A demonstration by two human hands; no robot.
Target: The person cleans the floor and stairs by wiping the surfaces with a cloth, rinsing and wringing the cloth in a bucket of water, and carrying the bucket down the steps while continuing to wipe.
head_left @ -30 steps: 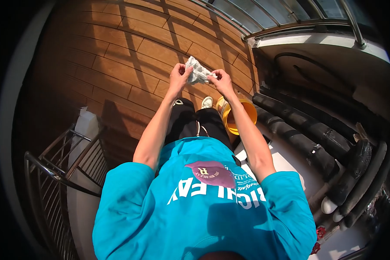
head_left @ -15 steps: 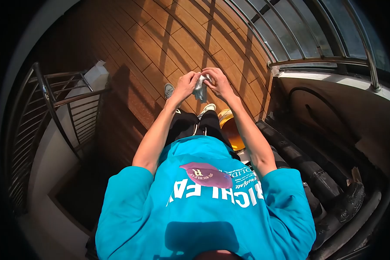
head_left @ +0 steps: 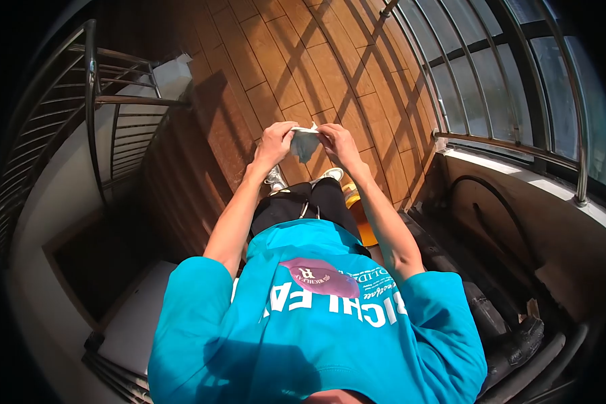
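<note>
Sunlit wooden floorboards fill the scene, striped with shadows from the metal window railing on the right, while a stair railing stands to the left. The person in a teal T-shirt holds both arms out in front of the chest. The left hand and the right hand each pinch an upper edge of a small whitish cloth, which hangs between them above the shoes. Both hands are closed on the cloth, fingers curled. A yellow bucket sits on the floor just beside the right forearm, partly hidden.
</note>
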